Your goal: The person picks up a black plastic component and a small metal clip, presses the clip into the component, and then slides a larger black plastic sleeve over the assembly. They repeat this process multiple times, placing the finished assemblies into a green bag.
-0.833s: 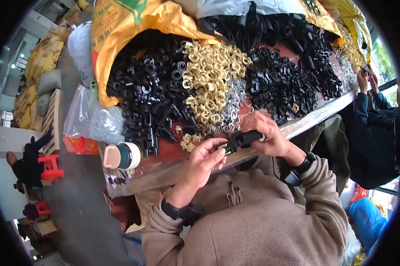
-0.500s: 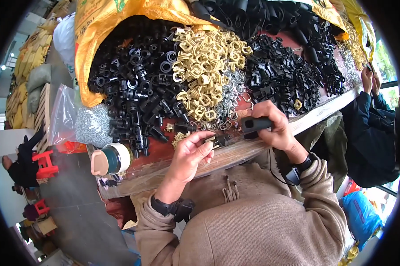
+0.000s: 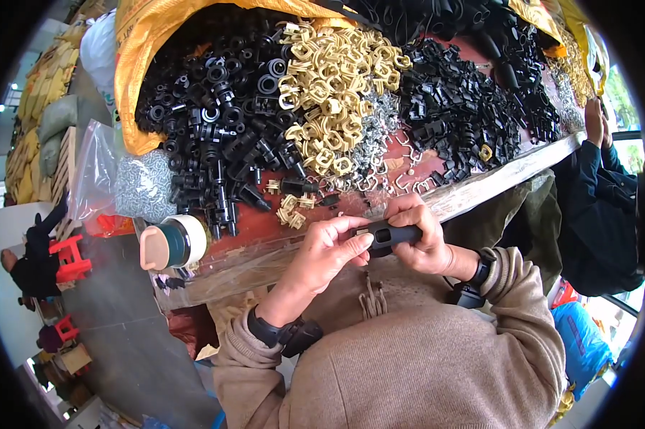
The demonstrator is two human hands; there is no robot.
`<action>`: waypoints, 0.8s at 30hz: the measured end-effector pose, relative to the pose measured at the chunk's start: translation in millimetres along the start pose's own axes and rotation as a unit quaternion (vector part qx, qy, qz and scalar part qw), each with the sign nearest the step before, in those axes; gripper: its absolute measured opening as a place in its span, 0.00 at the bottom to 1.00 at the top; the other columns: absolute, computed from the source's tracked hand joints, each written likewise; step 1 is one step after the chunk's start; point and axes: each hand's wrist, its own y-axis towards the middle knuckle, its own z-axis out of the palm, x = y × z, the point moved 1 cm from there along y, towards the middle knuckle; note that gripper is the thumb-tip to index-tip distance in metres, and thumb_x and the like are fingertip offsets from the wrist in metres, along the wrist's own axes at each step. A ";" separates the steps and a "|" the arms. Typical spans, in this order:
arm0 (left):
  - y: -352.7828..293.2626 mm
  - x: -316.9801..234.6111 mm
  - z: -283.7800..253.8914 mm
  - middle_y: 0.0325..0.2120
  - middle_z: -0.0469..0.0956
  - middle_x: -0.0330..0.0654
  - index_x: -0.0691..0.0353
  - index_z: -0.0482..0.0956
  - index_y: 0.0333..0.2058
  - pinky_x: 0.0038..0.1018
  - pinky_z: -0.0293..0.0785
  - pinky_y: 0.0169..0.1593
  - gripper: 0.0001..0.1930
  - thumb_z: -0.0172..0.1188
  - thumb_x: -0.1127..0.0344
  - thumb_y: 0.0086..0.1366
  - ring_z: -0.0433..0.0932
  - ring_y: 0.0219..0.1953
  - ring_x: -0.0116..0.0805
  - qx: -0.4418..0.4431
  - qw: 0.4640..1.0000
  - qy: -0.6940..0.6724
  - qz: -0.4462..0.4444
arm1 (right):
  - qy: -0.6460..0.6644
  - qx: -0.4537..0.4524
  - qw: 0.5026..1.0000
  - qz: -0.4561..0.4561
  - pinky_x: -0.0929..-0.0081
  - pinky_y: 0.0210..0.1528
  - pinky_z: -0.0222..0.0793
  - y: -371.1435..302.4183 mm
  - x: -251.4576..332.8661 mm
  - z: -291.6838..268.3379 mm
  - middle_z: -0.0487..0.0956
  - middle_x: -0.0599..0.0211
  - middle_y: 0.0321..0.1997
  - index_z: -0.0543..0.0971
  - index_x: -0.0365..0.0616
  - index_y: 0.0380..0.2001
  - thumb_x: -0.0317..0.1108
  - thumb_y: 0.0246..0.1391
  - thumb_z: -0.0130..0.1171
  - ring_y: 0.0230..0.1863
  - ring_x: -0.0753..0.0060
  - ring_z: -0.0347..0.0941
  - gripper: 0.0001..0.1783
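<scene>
In front of my chest, over the near table edge, my two hands meet at a hollow black plastic tube (image 3: 395, 237) with an oval slot in its side. My right hand (image 3: 428, 242) is closed round its right end. At the tube's left end, my left hand (image 3: 328, 256) pinches with thumb and fingertips. A small black part is mostly hidden in that pinch. Just beyond my hands lie loose beige clips (image 3: 292, 211) and a short black piece (image 3: 329, 200).
Heaps of black fittings (image 3: 229, 121), beige clips (image 3: 329, 93), metal hooks (image 3: 383, 132) and black clips (image 3: 454, 107) cover the table. A lidded cup (image 3: 176, 243) and a bag of screws (image 3: 144, 189) stand left. Another person (image 3: 597, 207) works at far right.
My hands have come together. The right hand brought the black tube left and down, and the left hand moved right with its small part to the tube's end.
</scene>
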 end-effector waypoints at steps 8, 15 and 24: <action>-4.7 4.8 6.4 0.25 0.73 0.40 0.72 0.68 0.43 0.16 0.70 0.29 0.18 0.55 0.68 0.55 0.72 0.24 0.23 0.000 1.000 0.018 0.024 | 0.022 -0.008 0.999 0.040 0.72 0.39 0.62 -7.8 4.3 1.2 0.67 0.59 0.36 0.65 0.41 0.32 0.16 0.26 0.49 0.36 0.63 0.66 0.21; 4.1 0.8 12.3 0.32 0.72 0.41 0.70 0.64 0.47 0.16 0.70 0.33 0.23 0.53 0.61 0.57 0.72 0.29 0.22 0.003 0.999 -0.034 0.040 | 0.065 -0.033 0.994 0.079 0.72 0.39 0.62 -10.5 -8.1 -1.0 0.67 0.57 0.35 0.65 0.40 0.34 0.20 0.33 0.50 0.35 0.65 0.65 0.18; 12.6 -4.8 3.9 0.45 0.65 0.45 0.60 0.49 0.56 0.28 0.67 0.44 0.36 0.53 0.49 0.54 0.68 0.43 0.31 0.129 0.967 -0.219 0.002 | -0.207 0.115 0.965 -0.110 0.65 0.41 0.56 9.8 5.0 -9.4 0.68 0.59 0.37 0.66 0.37 0.41 0.35 0.37 0.57 0.35 0.58 0.63 0.25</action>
